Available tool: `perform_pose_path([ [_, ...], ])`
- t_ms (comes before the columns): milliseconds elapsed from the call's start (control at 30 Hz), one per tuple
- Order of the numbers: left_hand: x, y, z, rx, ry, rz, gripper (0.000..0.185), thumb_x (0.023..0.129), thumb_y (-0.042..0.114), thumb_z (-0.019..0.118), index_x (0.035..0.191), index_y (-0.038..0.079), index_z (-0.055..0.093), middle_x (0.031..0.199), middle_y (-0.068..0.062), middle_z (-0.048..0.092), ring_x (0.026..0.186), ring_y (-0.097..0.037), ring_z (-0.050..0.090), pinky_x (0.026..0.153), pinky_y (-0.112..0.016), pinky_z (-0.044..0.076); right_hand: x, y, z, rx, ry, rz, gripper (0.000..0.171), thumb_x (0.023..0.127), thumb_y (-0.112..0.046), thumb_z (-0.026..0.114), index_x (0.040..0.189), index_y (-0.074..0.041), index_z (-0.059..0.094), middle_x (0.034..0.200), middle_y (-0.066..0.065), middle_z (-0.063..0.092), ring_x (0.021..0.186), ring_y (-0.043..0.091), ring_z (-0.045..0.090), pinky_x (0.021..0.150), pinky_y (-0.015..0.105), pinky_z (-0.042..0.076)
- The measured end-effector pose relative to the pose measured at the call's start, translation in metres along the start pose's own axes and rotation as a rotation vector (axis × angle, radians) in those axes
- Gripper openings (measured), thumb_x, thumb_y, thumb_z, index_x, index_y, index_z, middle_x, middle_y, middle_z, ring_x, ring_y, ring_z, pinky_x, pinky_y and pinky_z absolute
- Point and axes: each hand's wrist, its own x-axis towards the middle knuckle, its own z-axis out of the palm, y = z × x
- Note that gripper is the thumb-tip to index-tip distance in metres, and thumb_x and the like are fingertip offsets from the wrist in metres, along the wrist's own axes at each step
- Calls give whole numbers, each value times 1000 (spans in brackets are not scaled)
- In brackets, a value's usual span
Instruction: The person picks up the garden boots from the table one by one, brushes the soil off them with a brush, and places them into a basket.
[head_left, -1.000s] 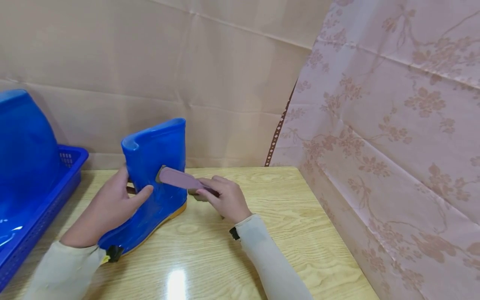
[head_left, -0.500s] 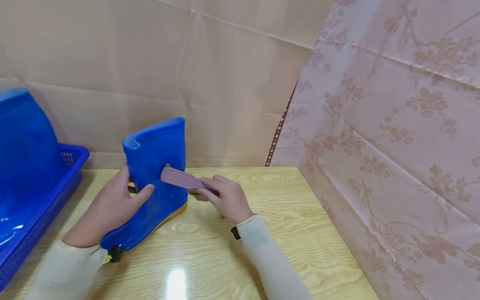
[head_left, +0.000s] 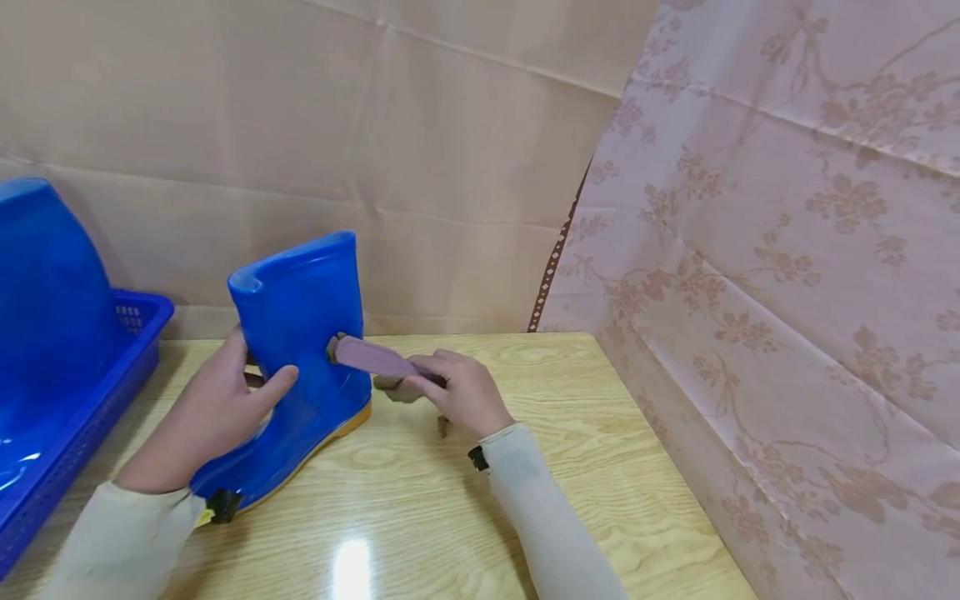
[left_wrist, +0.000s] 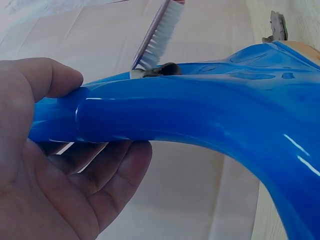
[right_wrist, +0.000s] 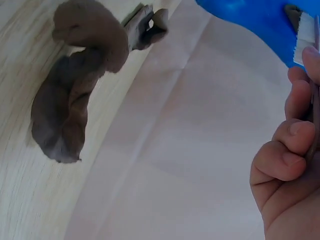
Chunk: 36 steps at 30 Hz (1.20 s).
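Blue boot (head_left: 300, 367) in left hand (head_left: 213, 412)

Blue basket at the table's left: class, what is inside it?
A large glossy blue object stands inside the blue basket; its lower part and anything beneath it are hidden by the basket wall and the picture's edge.

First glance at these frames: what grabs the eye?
The glossy blue rubber boot standing on the wooden table, gripped at the shaft by the left hand. The right hand holds a mauve brush, bristles against the boot's side. A blue basket sits at far left.
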Motion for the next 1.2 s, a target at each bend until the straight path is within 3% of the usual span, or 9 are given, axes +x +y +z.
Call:
perform_pose_path([
  [367, 0, -2, 1, 4, 8, -3, 87, 107, 45, 53, 165, 4, 3, 155, -36, 38, 126, -60, 51, 91, -72, 51, 1, 11, -5, -43, 6, 5, 19, 96, -23, 76, 113, -16, 80, 80, -8, 65, 63, 5, 49, 54, 20, 38],
  [533, 0, 2, 3, 15, 9, 1, 86, 107, 45, 53, 165, 5, 5, 154, -35, 40, 124, -58, 54, 90, -72, 52, 2, 3, -3, -10, 30, -55, 20, 97, -24, 75, 114, -16, 79, 77, -9, 60, 64, 4, 47, 55, 20, 37],
  [767, -2, 6, 7, 29, 16, 47, 83, 106, 45, 55, 165, 7, 10, 153, -31, 44, 122, -55, 57, 88, -70, 54, 3, -17, 4, 17, 66, -131, 23, 98, -25, 74, 118, -16, 79, 88, -6, 70, 69, 4, 52, 58, 17, 42],
  [933, -2, 9, 10, 34, 18, 48, 84, 106, 43, 56, 166, 10, 8, 154, -31, 43, 123, -57, 57, 89, -72, 53, 2, -23, -1, -17, 36, -82, 24, 98, -28, 73, 119, -19, 79, 89, -8, 70, 69, 4, 53, 58, 17, 43],
  [1200, -1, 7, 8, 24, 14, 15, 85, 107, 44, 52, 166, 8, 2, 155, -34, 39, 125, -58, 53, 91, -73, 51, 1, -14, -25, -17, -140, 95, 24, 99, -30, 72, 119, -20, 79, 95, -8, 74, 71, 5, 59, 63, 23, 49],
])
